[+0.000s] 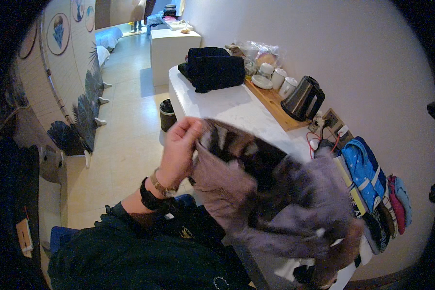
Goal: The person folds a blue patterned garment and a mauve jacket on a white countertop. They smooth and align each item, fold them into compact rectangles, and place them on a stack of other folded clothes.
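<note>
A greyish-purple garment (224, 174) with a dark inside hangs spread in front of me, its opening facing up, partly blurred. My left hand (183, 145), with bands at the wrist, pinches the garment's edge at the upper left. At the lower right is my right hand (348, 243), blurred against the garment's other side; its fingers are not clear. Beyond the garment, a folded black cloth item (217, 70) lies on the white counter (217, 107).
A wooden tray (272, 103) holds white lidded cups (288, 87) and a kettle (302, 98) by the wall. Folded clothes (366, 174) are stacked at the right, near sockets with cables (333, 125). A bin (167, 116) stands left of the counter, and a folding screen (63, 72) farther left.
</note>
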Tool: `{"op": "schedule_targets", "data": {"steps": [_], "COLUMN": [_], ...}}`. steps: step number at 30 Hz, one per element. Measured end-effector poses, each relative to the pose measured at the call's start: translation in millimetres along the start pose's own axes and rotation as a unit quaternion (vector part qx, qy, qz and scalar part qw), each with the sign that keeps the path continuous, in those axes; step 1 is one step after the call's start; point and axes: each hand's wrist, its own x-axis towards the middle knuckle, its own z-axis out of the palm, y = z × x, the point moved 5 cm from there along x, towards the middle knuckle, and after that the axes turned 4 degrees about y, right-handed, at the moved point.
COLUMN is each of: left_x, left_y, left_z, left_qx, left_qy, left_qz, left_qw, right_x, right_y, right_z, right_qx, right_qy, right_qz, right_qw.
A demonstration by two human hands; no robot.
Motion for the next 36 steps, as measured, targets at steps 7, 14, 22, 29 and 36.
{"op": "schedule_targets", "data": {"steps": [7,14,22,29,36], "left_x": [21.0,-14.8,-2.0,20.4,3.2], "left_y": [-1.6,-2.3,-23.6,2.0,-30.8], "left_z": [-39.8,17.6,0.6,-34.6,-31.1], "left_qx": [0.048,0.491,0.449,0.19,0.135], "left_qy": [0.103,-0.169,-0.141,0.055,-0.077], "left_qz": [0.011,0.293,0.15,0.177,-0.081], "left_qw": [0.993,0.803,0.869,0.964,0.985], "right_x": [19.1,28.9,13.2,-1.1,2.7], "right_y": [72.7,60.9,100.5,181.5,146.0], "right_z": [-33.9,2.3,-22.2,-154.7,-110.2], "right_qx": [-0.171,-0.127,-0.135,-0.212,-0.165], "right_qy": [0.035,-0.089,-0.126,0.15,-0.125], "right_qz": [0.249,0.189,0.239,0.242,0.252], "right_qw": [0.953,0.97,0.953,0.935,0.945]}}
